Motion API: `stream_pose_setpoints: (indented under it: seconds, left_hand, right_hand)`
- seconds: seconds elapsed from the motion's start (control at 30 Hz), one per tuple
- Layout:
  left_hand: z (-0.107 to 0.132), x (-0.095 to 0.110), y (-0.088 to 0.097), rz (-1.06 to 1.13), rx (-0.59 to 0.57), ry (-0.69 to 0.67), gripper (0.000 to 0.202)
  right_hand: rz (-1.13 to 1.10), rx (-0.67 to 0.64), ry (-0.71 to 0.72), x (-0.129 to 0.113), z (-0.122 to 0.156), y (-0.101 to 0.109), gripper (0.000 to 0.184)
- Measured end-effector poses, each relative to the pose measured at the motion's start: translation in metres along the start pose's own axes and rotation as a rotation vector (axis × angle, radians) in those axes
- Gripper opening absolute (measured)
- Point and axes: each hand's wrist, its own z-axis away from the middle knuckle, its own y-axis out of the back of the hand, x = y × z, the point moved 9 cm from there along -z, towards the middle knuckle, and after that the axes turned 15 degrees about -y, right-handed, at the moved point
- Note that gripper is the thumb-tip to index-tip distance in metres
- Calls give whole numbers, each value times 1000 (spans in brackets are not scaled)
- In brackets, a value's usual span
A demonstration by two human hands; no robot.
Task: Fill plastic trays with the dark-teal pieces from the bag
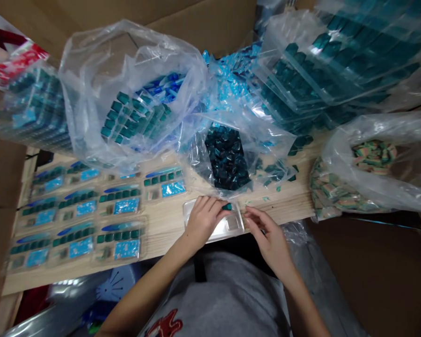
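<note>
The single view looks from a head-worn camera, forward and steeply down onto the bench [164, 230], close enough that the shirt [221, 299] fills the lower middle. The left hand [204, 216] and right hand [269, 232] fall near the centre; a carton [210, 25] backs the top.

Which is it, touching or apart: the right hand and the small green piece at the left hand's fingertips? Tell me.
Apart. The head view shows the clear tray in the gap between the right hand and the green piece.
</note>
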Motion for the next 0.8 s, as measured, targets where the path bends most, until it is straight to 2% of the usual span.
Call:
stream_pose_setpoints:
  seconds: [0.1,0.3,0.5,0.6,0.7,0.73,0.8]
  left_hand:
    - [2,1,1,-2,-12,2,25]
    - [-1,10,-6,78,-114,-72,24]
    - [-4,17,-25,-102,-254,-144,17]
    - [-12,26,-6,-89,-264,-144,22]
    - [-31,29,34,228,-213,-135,27]
    - [-40,25,47,324,-174,-120,25]
    - [-58,4,62,286,-112,-70,22]
  right_hand:
    - [64,-15,47,-5,1,-4,25]
    - [121,-19,91,-8,1,-5,24]
    - [149,-13,122,-9,0,-9,22]
    - [134,0,139,-12,1,-5,22]
    - [116,10,147,-13,3,0,22]
    - [116,16,143,-13,3,2,22]
    - [120,29,140,-14,4,4,21]
